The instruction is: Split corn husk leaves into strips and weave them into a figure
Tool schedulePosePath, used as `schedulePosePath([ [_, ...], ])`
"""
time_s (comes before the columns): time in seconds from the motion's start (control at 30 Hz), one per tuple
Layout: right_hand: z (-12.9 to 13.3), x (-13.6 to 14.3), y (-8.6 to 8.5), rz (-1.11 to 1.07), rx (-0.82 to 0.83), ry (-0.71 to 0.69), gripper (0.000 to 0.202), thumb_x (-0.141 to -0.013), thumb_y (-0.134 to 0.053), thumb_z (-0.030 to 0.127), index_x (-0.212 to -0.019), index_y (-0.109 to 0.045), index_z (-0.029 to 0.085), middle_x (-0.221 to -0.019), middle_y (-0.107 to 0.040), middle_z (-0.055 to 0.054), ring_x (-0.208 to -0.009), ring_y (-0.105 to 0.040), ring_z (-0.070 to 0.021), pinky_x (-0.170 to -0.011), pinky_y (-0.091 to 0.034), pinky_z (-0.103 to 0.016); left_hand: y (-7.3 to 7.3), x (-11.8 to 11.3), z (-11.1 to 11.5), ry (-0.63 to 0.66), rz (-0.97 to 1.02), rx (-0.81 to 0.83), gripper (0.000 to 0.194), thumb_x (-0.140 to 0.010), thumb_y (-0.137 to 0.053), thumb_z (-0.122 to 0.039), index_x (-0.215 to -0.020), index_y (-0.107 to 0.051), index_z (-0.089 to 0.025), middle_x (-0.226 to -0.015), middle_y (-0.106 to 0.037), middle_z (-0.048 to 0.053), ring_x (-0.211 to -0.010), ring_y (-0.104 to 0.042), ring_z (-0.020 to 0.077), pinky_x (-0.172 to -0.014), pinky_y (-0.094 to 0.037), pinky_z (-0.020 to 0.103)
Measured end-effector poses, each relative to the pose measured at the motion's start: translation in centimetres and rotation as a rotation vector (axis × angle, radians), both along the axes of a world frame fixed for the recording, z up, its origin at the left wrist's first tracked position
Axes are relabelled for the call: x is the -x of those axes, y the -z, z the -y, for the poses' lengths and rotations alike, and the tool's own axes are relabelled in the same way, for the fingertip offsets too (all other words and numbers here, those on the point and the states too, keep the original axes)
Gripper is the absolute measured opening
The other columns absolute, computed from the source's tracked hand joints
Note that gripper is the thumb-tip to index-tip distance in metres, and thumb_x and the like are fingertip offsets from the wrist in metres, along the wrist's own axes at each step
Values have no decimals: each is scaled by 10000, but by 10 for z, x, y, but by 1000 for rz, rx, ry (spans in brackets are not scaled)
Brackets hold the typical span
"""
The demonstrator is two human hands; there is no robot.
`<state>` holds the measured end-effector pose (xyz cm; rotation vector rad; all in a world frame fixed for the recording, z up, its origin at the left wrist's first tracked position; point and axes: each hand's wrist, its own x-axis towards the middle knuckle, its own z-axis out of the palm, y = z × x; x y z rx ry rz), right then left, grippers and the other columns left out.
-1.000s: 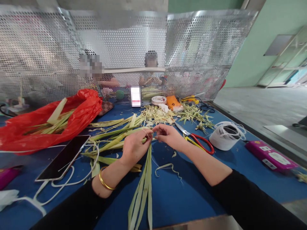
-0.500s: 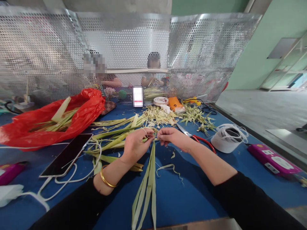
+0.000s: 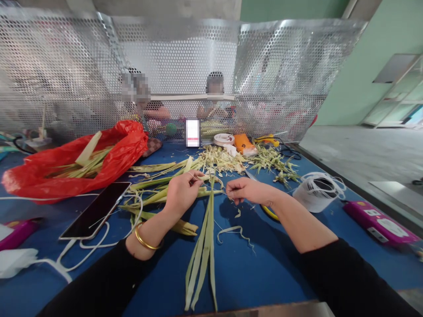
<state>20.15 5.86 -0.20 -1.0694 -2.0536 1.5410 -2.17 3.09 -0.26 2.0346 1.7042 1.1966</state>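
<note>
Pinched in my left hand point(image 3: 183, 191) is the pale top end of a bundle of long green leaves point(image 3: 207, 237). The leaf blades fan out toward the table's near edge. My right hand point(image 3: 243, 191) is a short way to the right of the bundle, its fingers closed together. A thin strand seems to run between the bundle and these fingertips, too fine to make out. Below the right hand lies a curled leaf strip point(image 3: 234, 230). Scissors point(image 3: 271, 213) lie partly hidden behind the right forearm. More leaves and stalks point(image 3: 155, 193) lie beside my left hand.
A red plastic bag point(image 3: 36, 182) of leaves and a phone point(image 3: 95, 211) with white cables are at left. Leaf scraps point(image 3: 224, 158), a tape roll point(image 3: 224, 139) and an orange packet point(image 3: 244, 143) lie behind. A white string spool point(image 3: 310, 196) and purple box point(image 3: 380, 222) stand right.
My right hand has moved right, away from the bundle and my left hand. My left hand has shifted slightly left and up, still at the bundle's top. The view has shifted a little.
</note>
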Motion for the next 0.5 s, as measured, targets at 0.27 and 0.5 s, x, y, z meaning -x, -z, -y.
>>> schedulePosePath([
  [0.27,16,25,-4,-427,-106,150,191,-817,-574,307,-686,-546,171,-957,-649,-53,-690,-554,-113,-639,-424,-255,4,3,-2,-17,-100,74,121,-752,-614,-270,-773,-727,-230,-745,-737,8,-692,-648,194,-627,-420,271],
  [0.5,18,32,1,-533,187,179,225,-768,-640,360,-714,-522,176,-712,-626,1,-570,-591,-107,-562,-414,-239,0,-4,-1,86,187,60,225,-800,-590,-377,-727,-682,-185,-710,-695,6,-679,-614,164,-638,-433,249],
])
